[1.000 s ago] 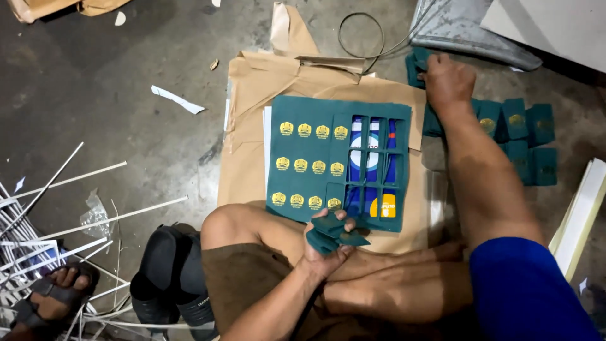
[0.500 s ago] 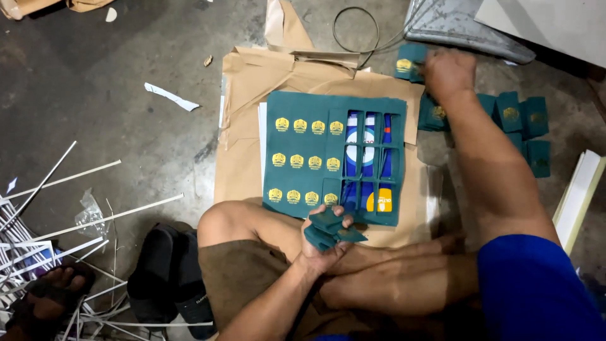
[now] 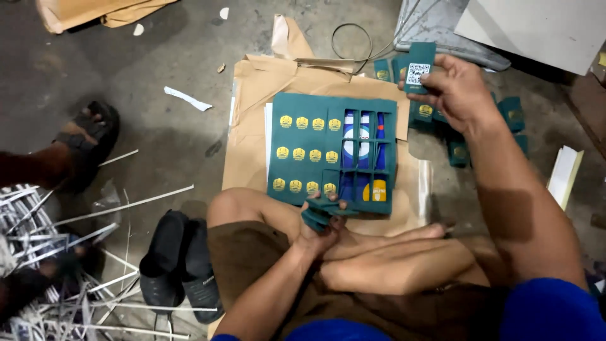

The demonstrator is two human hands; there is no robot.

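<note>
I sit cross-legged on the floor over a dark green die-cut card sheet (image 3: 315, 148) with rows of yellow emblems, several cells punched out and showing blue beneath. My left hand (image 3: 322, 228) grips a small bundle of green punched cards (image 3: 322, 211) at the sheet's near edge. My right hand (image 3: 451, 88) is raised at the far right and holds up one green card (image 3: 418, 66) with a white printed square on it, above a loose pile of green cards (image 3: 464, 123) on the floor.
Brown wrapping paper (image 3: 252, 120) lies under the sheet. A pair of black sandals (image 3: 180, 262) sits at my left knee. White paper strips (image 3: 76, 265) clutter the lower left. Another person's sandalled foot (image 3: 82, 142) stands at the left. A wire loop (image 3: 353, 41) and grey board lie beyond.
My right hand has lifted from the card pile with one green card in it. The camera has tilted, and the other person's foot now shows higher at the left.
</note>
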